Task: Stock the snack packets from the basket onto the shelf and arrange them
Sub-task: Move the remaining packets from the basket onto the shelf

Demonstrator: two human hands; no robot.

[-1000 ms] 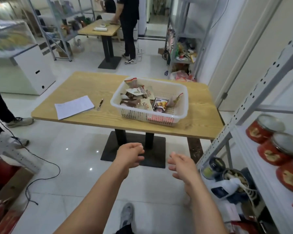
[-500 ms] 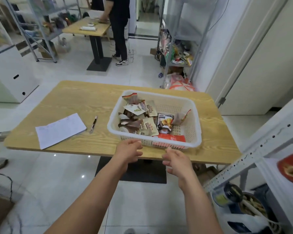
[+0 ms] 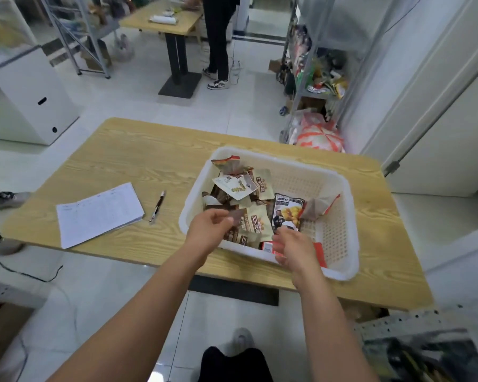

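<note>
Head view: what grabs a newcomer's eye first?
The white basket on the wooden table, right of centre, with snack packets heaped mostly in its left half. The left hand and the right hand reach in over its near rim; whether either holds a packet cannot be told. Left of the basket lie a sheaf of paper and a pen.

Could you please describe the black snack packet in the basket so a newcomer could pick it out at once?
On the right half of the wooden table stands a white basket of snack packets. The black packet lies near its middle, just beyond the right hand. Unlike the tan and brown packets to its left, it is black with yellow snack pieces pictured on its front.
</note>
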